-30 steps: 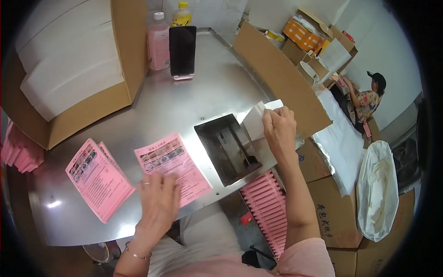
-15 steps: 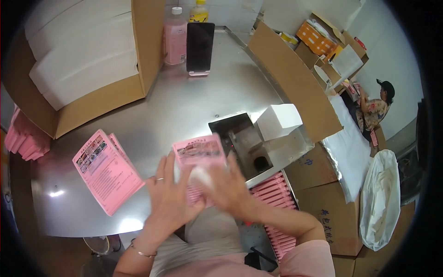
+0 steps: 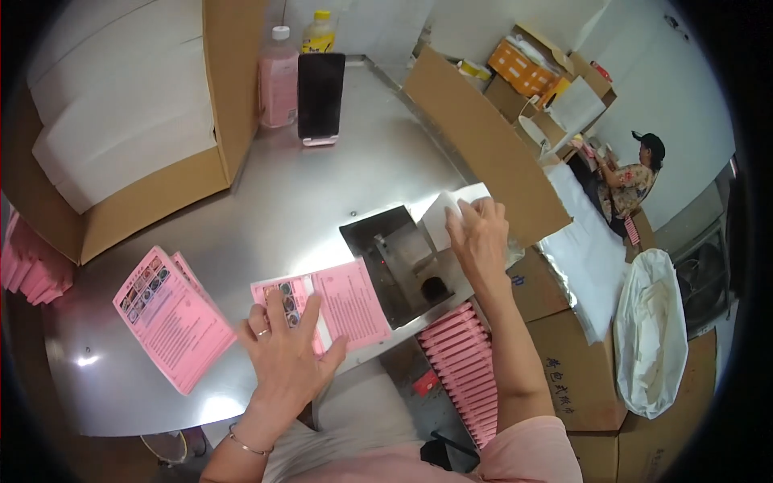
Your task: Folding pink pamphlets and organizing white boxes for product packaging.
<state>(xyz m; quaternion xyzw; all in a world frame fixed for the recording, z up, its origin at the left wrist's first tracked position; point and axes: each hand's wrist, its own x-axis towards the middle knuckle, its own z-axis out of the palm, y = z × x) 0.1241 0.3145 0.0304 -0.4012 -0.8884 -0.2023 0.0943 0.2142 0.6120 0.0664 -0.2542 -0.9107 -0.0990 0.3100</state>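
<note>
Head view: left hand (image 3: pixel 283 354) lies flat, fingers spread, pinning a thin pink printed paper leaflet (image 3: pixel 326 306) on the steel table (image 3: pixel 322 193). Right hand (image 3: pixel 481 241) pinches a white paper stack (image 3: pixel 449 211). Both look light, floppy, best gripped by edges.

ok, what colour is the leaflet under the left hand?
Pink leaflet with dark print, under the left hand; head view.

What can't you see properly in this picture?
- Head view: the left hand covers part of the pink leaflet.
- The right hand hides part of the white paper; its grip is unclear.
- The leaflet print is too small.
- The phone hides part of the yellow-capped bottle.
</note>
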